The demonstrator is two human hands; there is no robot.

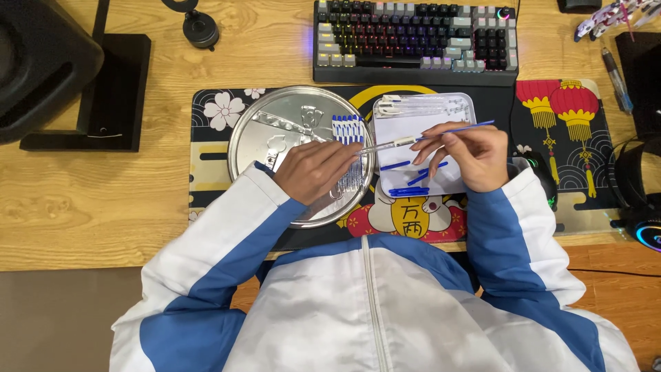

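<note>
My left hand point(313, 169) hovers over the round silver tray point(258, 131) and pinches a clear pen barrel point(387, 145) that points right. My right hand point(468, 153) holds a thin blue refill point(458, 129) whose left end meets the barrel's tip, above the white rectangular tray point(423, 127). On the round tray lie a row of blue-and-white pen caps point(348, 128) and more clear parts. The white tray carries clear barrels point(423, 105) along its far edge and loose blue refills point(407, 186) near its front.
A black patterned desk mat point(551, 124) lies under both trays. A lit keyboard point(415, 38) stands behind them, a mouse point(544, 178) to the right, and a black speaker on a stand point(82, 76) at the left. Headphones point(640, 200) sit at the right edge.
</note>
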